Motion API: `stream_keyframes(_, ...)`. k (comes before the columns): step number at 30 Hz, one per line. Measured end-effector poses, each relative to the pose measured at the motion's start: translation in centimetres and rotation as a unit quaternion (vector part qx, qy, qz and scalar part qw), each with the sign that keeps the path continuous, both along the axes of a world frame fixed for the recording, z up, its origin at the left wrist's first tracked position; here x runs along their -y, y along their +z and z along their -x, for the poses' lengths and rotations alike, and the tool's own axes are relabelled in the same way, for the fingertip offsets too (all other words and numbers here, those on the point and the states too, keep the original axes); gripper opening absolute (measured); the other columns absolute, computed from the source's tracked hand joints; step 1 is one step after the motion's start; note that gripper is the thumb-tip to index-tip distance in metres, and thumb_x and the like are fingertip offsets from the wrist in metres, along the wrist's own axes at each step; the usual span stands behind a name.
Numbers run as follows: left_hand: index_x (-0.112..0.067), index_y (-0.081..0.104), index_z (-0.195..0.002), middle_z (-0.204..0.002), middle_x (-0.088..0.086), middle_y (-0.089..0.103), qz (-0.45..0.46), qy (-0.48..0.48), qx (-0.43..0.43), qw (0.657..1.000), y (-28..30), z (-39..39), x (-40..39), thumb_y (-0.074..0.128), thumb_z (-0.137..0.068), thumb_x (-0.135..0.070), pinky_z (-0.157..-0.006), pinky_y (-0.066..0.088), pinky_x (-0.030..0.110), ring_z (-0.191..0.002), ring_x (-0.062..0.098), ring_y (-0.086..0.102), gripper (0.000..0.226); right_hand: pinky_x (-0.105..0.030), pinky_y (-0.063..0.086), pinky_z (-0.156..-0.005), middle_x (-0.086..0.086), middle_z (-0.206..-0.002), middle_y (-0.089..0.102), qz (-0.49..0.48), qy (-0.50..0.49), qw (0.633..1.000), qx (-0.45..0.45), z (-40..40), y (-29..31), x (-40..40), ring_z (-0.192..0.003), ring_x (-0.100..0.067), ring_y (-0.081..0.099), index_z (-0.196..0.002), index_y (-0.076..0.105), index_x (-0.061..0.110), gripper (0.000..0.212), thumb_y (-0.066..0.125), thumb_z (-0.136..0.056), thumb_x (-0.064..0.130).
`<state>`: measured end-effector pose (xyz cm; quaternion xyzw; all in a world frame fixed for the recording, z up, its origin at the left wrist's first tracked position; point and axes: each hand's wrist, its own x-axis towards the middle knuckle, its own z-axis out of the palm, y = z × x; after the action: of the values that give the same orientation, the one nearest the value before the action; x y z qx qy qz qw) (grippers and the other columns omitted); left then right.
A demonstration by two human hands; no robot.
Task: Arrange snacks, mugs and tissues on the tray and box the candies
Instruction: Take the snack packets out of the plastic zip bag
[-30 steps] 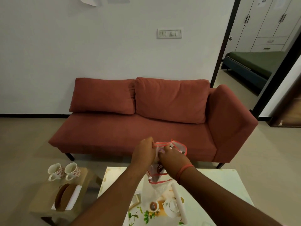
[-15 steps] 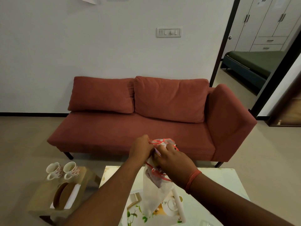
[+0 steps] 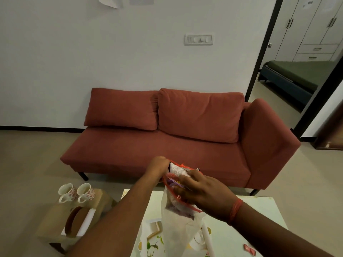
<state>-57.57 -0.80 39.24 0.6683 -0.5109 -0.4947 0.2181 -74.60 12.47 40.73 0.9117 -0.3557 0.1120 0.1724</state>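
Observation:
I hold a clear plastic bag (image 3: 178, 221) with a red rim above the table. My left hand (image 3: 157, 166) grips the far edge of its mouth. My right hand (image 3: 202, 191) holds the near rim, fingers reaching into the opening where wrapped snacks or candies show. Under the bag lies a white tray (image 3: 207, 236) with a leaf and teapot print. Two floral mugs (image 3: 76, 191) stand on a low wooden stool (image 3: 53, 219) at the left, beside a tissue box (image 3: 78, 222) with a brown oval slot. A red candy wrapper (image 3: 249, 249) lies on the table at the right.
The white table (image 3: 259, 219) fills the lower right. A red sofa (image 3: 176, 138) stands behind it against the wall. An open doorway at the right leads to a room with a green bed (image 3: 289, 75).
My right hand has shifted from the bag's top edge down onto its near rim and into the opening. The mouth of the bag is pulled wider. The view has tilted up a little.

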Motion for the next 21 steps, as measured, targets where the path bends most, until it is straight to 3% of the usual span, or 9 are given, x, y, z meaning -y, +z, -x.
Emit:
stream_keyframes(3,-0.005,0.070,-0.082,-0.076,0.014,0.072,-0.113,-0.033,-0.052,0.992,0.3,0.1,-0.6,0.062,-0.085,-0.018,-0.085,0.060,0.046,-0.067,0.027,0.067,0.016,-0.032,0.055,-0.068,-0.007,-0.131,0.051,-0.001,-0.034,0.998,0.052,0.6,0.0,0.5,-0.102,-0.028,0.054,-0.140,0.050,0.027,0.051,0.062,-0.091,0.022)
stream_keyframes(5,-0.005,0.071,-0.095,-0.088,0.018,0.074,-0.138,-0.042,-0.118,0.982,0.3,-0.4,-1.4,0.060,-0.090,-0.021,-0.079,0.061,0.044,-0.082,0.034,0.072,0.020,-0.030,0.055,-0.061,-0.007,-0.129,0.051,-0.008,-0.072,0.993,0.092,0.9,0.1,1.1,-0.101,-0.026,0.052,-0.139,0.052,0.028,0.055,0.067,-0.087,0.024)
stream_keyframes(8,-0.010,0.069,-0.110,-0.105,0.020,0.074,-0.082,-0.071,-0.195,0.975,0.0,-0.7,-2.6,0.057,-0.096,-0.021,-0.074,0.062,0.044,-0.098,0.040,0.070,0.022,-0.037,0.057,-0.060,-0.010,-0.129,0.049,-0.028,-0.141,0.976,0.165,1.5,0.1,2.3,-0.098,-0.028,0.052,-0.140,0.052,0.029,0.060,0.064,-0.084,0.008)
stream_keyframes(12,-0.014,0.066,-0.103,-0.097,0.013,0.075,0.040,-0.058,-0.145,0.987,-1.1,0.0,-2.5,0.069,-0.090,-0.023,-0.082,0.060,0.049,-0.087,0.029,0.073,0.016,-0.042,0.058,-0.064,-0.012,-0.128,0.048,-0.039,-0.206,0.953,0.220,1.2,-0.5,4.0,-0.097,-0.031,0.052,-0.133,0.058,0.031,0.070,0.070,-0.074,-0.005)
stream_keyframes(16,-0.012,0.062,-0.097,-0.087,0.005,0.072,0.090,-0.024,-0.159,0.983,-1.3,0.2,-2.8,0.060,-0.095,-0.012,-0.061,0.060,0.030,-0.070,0.013,0.071,0.003,-0.044,0.057,-0.071,-0.014,-0.125,0.051,-0.058,-0.244,0.923,0.293,1.3,-0.9,5.4,-0.099,-0.035,0.055,-0.123,0.067,0.032,0.068,0.070,-0.068,-0.009)
stream_keyframes(19,-0.014,0.061,-0.100,-0.094,0.007,0.071,0.112,-0.025,-0.130,0.985,-1.8,-0.1,-3.1,0.053,-0.097,-0.009,-0.072,0.060,0.038,-0.081,0.015,0.068,0.011,-0.033,0.053,-0.088,-0.007,-0.127,0.046,-0.118,-0.286,0.863,0.400,1.5,-1.2,6.7,-0.110,-0.028,0.054,-0.118,0.071,0.033,0.063,0.068,-0.073,-0.011)
stream_keyframes(21,-0.018,0.060,-0.101,-0.096,0.004,0.069,0.132,-0.033,-0.102,0.985,-2.0,-0.2,-3.5,0.053,-0.098,-0.011,-0.067,0.058,0.031,-0.085,0.014,0.067,0.011,-0.013,0.048,-0.086,-0.002,-0.122,0.042,-0.169,-0.307,0.815,0.462,1.6,-1.2,7.4,-0.108,-0.021,0.052,-0.115,0.073,0.030,0.061,0.063,-0.075,-0.016)
